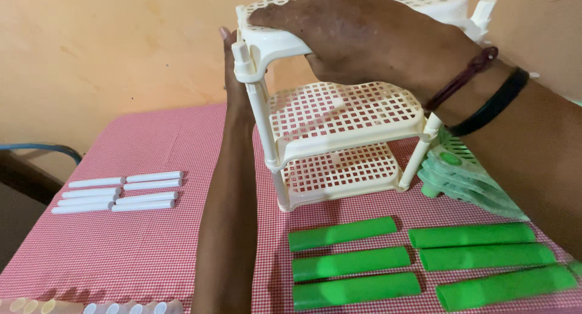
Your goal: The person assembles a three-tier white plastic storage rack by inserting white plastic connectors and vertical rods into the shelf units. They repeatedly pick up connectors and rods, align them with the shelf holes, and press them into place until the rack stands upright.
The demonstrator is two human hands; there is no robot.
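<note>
So my right hand [357, 38] is clamped over the top tier of the cream three-tier rack [339, 126], far-middle on the checked counter [139, 241]. Left hand [232, 65] is behind the corner post, can't tell its grip. Green tubes [351, 262] lie near-right, white tubes [121, 191] left, stacked green trays [467, 174] far right.

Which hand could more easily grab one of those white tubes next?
Probably the left hand. It only touches the corner of the cream rack, and the white tubes lie on its side of the table. The right hand grips the top shelf and seems to steady the rack.
</note>
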